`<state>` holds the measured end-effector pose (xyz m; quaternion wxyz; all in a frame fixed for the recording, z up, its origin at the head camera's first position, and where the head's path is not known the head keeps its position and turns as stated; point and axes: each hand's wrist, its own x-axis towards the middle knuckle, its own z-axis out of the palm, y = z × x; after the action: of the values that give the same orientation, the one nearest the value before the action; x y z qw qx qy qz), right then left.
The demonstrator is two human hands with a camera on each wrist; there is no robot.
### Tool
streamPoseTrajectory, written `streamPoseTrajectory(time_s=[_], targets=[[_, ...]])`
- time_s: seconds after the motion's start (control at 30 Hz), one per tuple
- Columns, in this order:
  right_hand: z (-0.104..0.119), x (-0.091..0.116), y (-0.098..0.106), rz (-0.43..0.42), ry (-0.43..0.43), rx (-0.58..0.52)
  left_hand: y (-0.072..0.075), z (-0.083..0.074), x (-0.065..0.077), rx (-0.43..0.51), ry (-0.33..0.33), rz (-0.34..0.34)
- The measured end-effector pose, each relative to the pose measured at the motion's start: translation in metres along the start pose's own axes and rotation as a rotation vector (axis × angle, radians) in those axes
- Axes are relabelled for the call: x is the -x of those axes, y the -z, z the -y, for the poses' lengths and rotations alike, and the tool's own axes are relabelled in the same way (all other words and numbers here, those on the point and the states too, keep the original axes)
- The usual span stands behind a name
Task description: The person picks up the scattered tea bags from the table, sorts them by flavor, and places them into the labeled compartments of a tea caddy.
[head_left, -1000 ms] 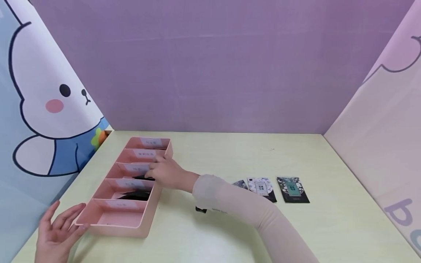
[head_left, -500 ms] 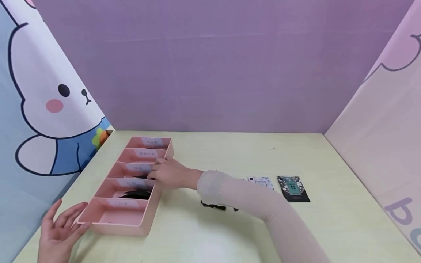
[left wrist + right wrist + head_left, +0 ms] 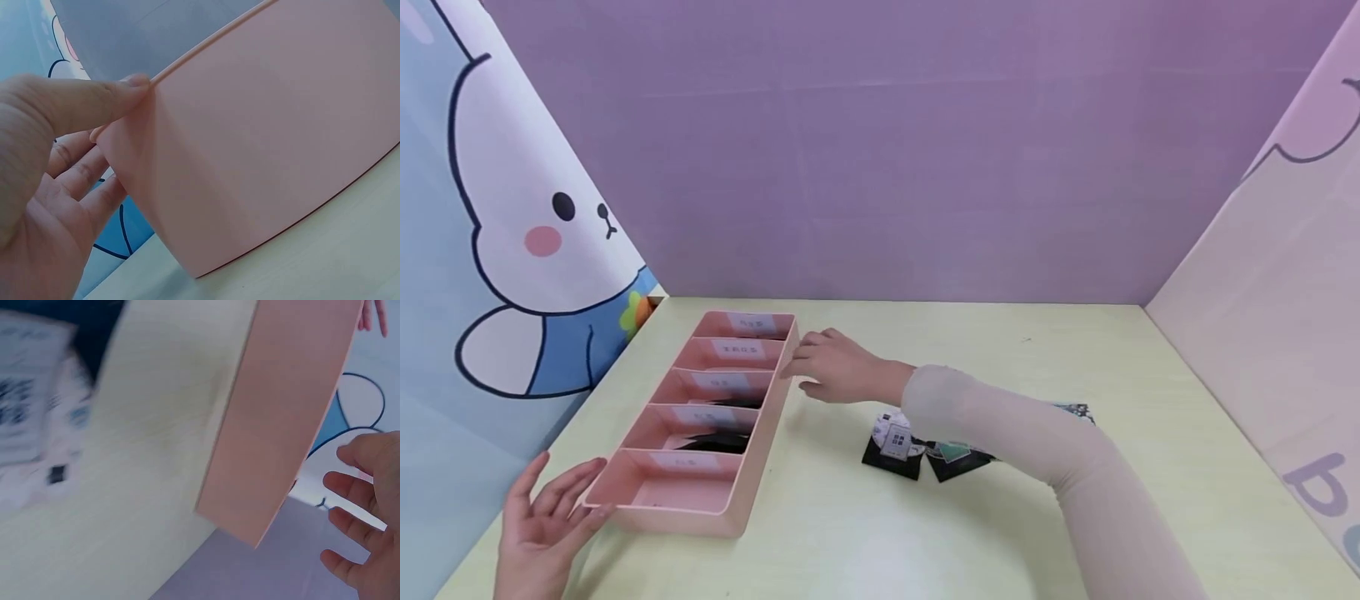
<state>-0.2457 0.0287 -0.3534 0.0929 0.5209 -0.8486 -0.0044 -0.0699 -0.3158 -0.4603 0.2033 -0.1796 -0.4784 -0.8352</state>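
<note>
A long pink divided box [image 3: 758, 467] stands on the left of the table, with labelled compartments in a row. Dark flat sachets [image 3: 715, 441] lie in some of them; the nearest compartment shows a bare floor. At the box's near left corner is my left hand [image 3: 546, 525], its thumb on the front rim and its fingers along the side, gripping the corner. My right hand [image 3: 846, 367], fingers loosely bent and holding nothing, hovers just right of the box's long side. In the right wrist view its fingers [image 3: 350, 487] are spread and bare.
On the table below my right forearm lie a white-and-black patterned sachet [image 3: 895, 447] and a black one with a green label [image 3: 957, 463]. The sleeve partly covers another sachet [image 3: 1081, 410] farther right. A purple wall [image 3: 880, 167] borders the back, with printed panels at both sides.
My right hand has come out of the middle compartment and moved right, off the box. The sleeve now uncovers the nearer sachets and hides more of the right ones. My left hand stays at the corner.
</note>
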Motion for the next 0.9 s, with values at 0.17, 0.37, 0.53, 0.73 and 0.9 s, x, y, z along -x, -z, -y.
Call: streamPoseTrajectory(time_s=[0.17,0.37,0.53,0.73,0.9], targets=[[-0.015,0.022,-0.004,0.037,-0.058,-0.015,0.000,0.000,-0.001,-0.034,0.023,-0.029],[-0.029,0.052,-0.015,0.082,-0.134,-0.013,0.002,0.000,-0.002,-0.043,0.044,-0.033],[-0.034,0.071,-0.026,0.115,-0.173,-0.031,0.003,0.000,0.001,0.011,0.014,-0.044],[-0.034,0.084,-0.033,0.124,-0.211,-0.042,0.003,0.000,0.001,0.070,-0.027,0.004],[-0.029,0.097,-0.036,0.169,-0.238,-0.025,0.003,0.001,0.000,0.102,-0.032,0.053]])
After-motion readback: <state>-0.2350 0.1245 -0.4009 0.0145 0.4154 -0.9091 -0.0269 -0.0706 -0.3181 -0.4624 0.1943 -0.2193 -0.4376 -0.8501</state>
